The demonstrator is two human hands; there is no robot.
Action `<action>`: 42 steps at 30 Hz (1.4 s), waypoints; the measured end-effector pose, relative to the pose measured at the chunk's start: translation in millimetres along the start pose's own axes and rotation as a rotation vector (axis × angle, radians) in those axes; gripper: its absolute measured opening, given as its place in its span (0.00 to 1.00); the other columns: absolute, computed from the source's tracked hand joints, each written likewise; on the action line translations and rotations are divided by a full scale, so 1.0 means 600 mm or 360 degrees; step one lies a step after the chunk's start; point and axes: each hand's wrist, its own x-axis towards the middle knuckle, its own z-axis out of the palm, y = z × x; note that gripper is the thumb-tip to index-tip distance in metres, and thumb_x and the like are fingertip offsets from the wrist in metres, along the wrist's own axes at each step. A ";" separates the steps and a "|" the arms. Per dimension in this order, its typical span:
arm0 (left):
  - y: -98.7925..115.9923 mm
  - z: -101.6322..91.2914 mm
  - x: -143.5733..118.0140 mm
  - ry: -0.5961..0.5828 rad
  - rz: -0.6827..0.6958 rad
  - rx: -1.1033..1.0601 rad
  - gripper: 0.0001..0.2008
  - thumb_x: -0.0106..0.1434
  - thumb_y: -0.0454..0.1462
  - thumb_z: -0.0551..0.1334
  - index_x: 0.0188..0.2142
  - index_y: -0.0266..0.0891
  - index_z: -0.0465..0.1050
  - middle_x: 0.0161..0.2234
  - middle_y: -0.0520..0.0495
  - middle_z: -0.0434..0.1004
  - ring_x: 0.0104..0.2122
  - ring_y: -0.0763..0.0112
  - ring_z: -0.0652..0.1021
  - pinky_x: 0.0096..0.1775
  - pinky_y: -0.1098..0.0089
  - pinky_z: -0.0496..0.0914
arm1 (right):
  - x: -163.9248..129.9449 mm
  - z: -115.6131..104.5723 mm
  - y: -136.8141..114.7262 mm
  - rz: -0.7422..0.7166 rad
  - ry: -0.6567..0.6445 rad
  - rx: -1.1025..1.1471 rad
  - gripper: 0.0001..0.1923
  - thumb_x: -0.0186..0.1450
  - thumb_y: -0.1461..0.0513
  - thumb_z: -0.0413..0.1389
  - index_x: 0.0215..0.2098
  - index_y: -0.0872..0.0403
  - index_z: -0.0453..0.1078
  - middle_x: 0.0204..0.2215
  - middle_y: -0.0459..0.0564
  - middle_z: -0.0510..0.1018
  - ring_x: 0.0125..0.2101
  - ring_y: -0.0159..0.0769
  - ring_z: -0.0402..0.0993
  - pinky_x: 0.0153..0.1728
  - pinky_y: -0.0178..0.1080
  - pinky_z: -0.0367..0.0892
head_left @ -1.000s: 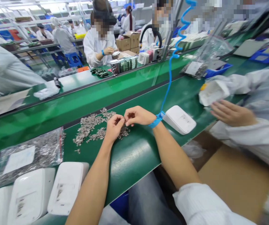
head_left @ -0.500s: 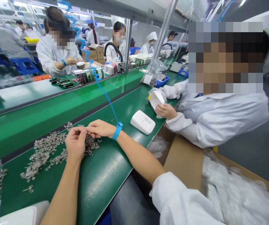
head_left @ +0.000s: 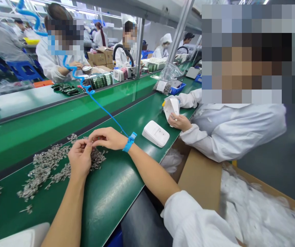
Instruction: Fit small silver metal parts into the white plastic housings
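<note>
Both hands meet over the near right edge of a heap of small metal parts (head_left: 47,168) spread on the green bench (head_left: 116,192). The left hand (head_left: 80,161) is curled with fingertips pinched on what seems one part; the right hand (head_left: 107,138), wearing a blue wrist strap (head_left: 130,142), pinches at the same spot. This looks like sorting single pieces from the heap, which calls for a fine fingertip grip.
</note>
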 end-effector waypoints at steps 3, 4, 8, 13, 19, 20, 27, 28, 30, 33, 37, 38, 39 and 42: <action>0.000 -0.003 -0.001 -0.0136 -0.0035 -0.0051 0.16 0.55 0.48 0.70 0.33 0.38 0.73 0.25 0.53 0.73 0.24 0.76 0.73 0.27 0.75 0.68 | -0.001 -0.007 0.001 0.0006 -0.0083 0.0036 0.04 0.64 0.63 0.60 0.38 0.54 0.71 0.35 0.46 0.77 0.36 0.32 0.71 0.39 0.34 0.65; 0.001 -0.003 -0.002 -0.0156 -0.0030 -0.0050 0.16 0.55 0.47 0.70 0.33 0.38 0.73 0.25 0.53 0.73 0.24 0.76 0.73 0.27 0.75 0.68 | -0.002 -0.008 0.002 0.0017 -0.0098 0.0063 0.04 0.64 0.62 0.61 0.37 0.54 0.71 0.33 0.45 0.76 0.35 0.32 0.71 0.38 0.34 0.65; 0.002 -0.002 -0.002 -0.0159 0.0011 -0.0077 0.15 0.55 0.47 0.70 0.31 0.39 0.71 0.24 0.53 0.72 0.24 0.76 0.72 0.28 0.74 0.68 | -0.002 -0.004 0.012 0.0155 -0.0079 0.0235 0.11 0.64 0.56 0.63 0.34 0.54 0.67 0.27 0.42 0.72 0.27 0.29 0.66 0.30 0.33 0.64; -0.006 0.000 0.003 0.0016 0.0033 -0.0068 0.17 0.57 0.49 0.69 0.32 0.39 0.71 0.26 0.53 0.74 0.26 0.75 0.74 0.32 0.73 0.71 | 0.008 0.026 0.022 0.0558 0.0053 0.0495 0.17 0.64 0.52 0.62 0.29 0.54 0.63 0.20 0.38 0.68 0.20 0.24 0.61 0.22 0.29 0.58; -0.004 0.003 0.002 0.0237 0.0078 0.0110 0.16 0.59 0.49 0.67 0.34 0.39 0.71 0.29 0.52 0.76 0.28 0.74 0.77 0.33 0.72 0.74 | 0.016 0.059 0.008 0.0898 0.0190 0.0939 0.18 0.70 0.55 0.55 0.26 0.55 0.61 0.16 0.37 0.64 0.15 0.21 0.54 0.14 0.27 0.48; -0.002 0.004 0.001 0.0215 0.0087 0.0110 0.16 0.58 0.48 0.67 0.35 0.39 0.71 0.31 0.51 0.77 0.29 0.73 0.78 0.34 0.71 0.74 | 0.016 0.060 0.008 0.0908 0.0238 0.1016 0.18 0.69 0.55 0.56 0.26 0.55 0.60 0.16 0.37 0.64 0.14 0.21 0.53 0.14 0.26 0.47; 0.000 0.009 0.001 0.0230 0.0118 0.0120 0.14 0.54 0.43 0.70 0.36 0.37 0.76 0.34 0.48 0.78 0.34 0.71 0.78 0.40 0.69 0.74 | 0.016 0.061 0.023 0.0905 0.0337 0.0977 0.18 0.68 0.54 0.56 0.25 0.53 0.59 0.17 0.36 0.61 0.15 0.22 0.52 0.16 0.28 0.46; -0.002 0.008 0.001 0.0272 0.0129 0.0138 0.13 0.54 0.43 0.70 0.36 0.37 0.76 0.33 0.49 0.78 0.33 0.72 0.78 0.40 0.69 0.73 | 0.015 0.061 0.022 0.0875 0.0315 0.0830 0.18 0.69 0.54 0.55 0.25 0.54 0.60 0.17 0.37 0.62 0.16 0.23 0.54 0.17 0.29 0.49; -0.004 0.006 0.002 0.0341 0.0142 0.0165 0.13 0.55 0.42 0.69 0.35 0.37 0.76 0.32 0.49 0.77 0.32 0.72 0.77 0.39 0.69 0.73 | 0.014 0.060 0.018 0.0771 0.0254 0.0466 0.17 0.70 0.55 0.52 0.25 0.54 0.62 0.18 0.39 0.65 0.19 0.25 0.58 0.22 0.30 0.54; 0.000 0.003 0.000 0.0359 0.0155 0.0213 0.11 0.56 0.43 0.67 0.34 0.37 0.75 0.31 0.50 0.77 0.31 0.72 0.76 0.37 0.70 0.72 | 0.009 0.053 0.007 0.0547 0.0171 -0.0091 0.18 0.71 0.56 0.49 0.25 0.54 0.64 0.21 0.41 0.68 0.24 0.28 0.63 0.28 0.32 0.55; 0.009 0.002 -0.003 0.0332 0.0215 0.0330 0.10 0.57 0.42 0.66 0.32 0.37 0.75 0.29 0.50 0.77 0.30 0.72 0.76 0.35 0.71 0.71 | 0.002 0.038 0.001 0.0208 0.0174 -0.0519 0.13 0.70 0.54 0.54 0.30 0.53 0.65 0.25 0.42 0.69 0.27 0.31 0.63 0.31 0.34 0.55; 0.010 0.002 -0.003 0.0313 0.0231 0.0362 0.09 0.57 0.42 0.66 0.32 0.38 0.75 0.29 0.50 0.77 0.30 0.71 0.76 0.35 0.71 0.71 | 0.001 0.034 0.002 0.0131 0.0186 -0.0550 0.11 0.69 0.54 0.55 0.33 0.52 0.66 0.26 0.43 0.69 0.29 0.32 0.63 0.32 0.34 0.56; 0.010 0.002 -0.004 0.0283 0.0244 0.0391 0.09 0.58 0.42 0.65 0.32 0.38 0.75 0.29 0.50 0.77 0.30 0.71 0.76 0.35 0.71 0.71 | 0.000 0.031 0.004 0.0049 0.0183 -0.0559 0.09 0.70 0.55 0.55 0.36 0.52 0.67 0.29 0.44 0.71 0.31 0.33 0.65 0.34 0.34 0.58; 0.009 0.001 -0.006 0.0159 0.0260 0.0419 0.09 0.59 0.42 0.64 0.32 0.39 0.76 0.29 0.50 0.77 0.31 0.71 0.75 0.36 0.71 0.70 | 0.001 0.022 0.010 -0.0158 0.0094 -0.0503 0.06 0.71 0.59 0.53 0.38 0.52 0.70 0.35 0.49 0.75 0.38 0.36 0.69 0.43 0.37 0.62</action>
